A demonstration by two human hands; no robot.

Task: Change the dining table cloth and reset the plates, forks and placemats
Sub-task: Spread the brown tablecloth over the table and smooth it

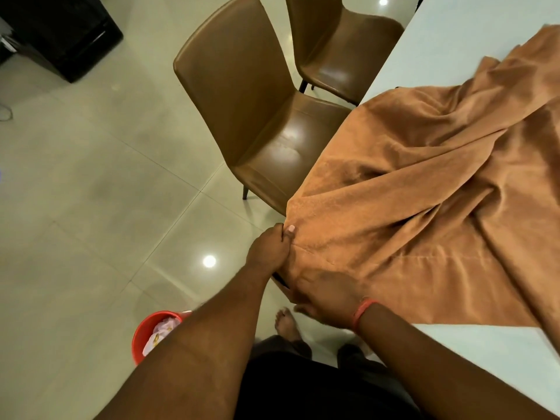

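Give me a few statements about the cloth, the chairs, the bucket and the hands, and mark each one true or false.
1. The left hand pinches the brown cloth at its corner. True.
2. The cloth lies flat and smooth over the whole table. False: it is bunched, and bare table shows.
3. Two brown chairs stand beside the table. True.
4. The red bucket sits on a chair. False: it stands on the floor.
5. Plates are on the cloth. False: none show.
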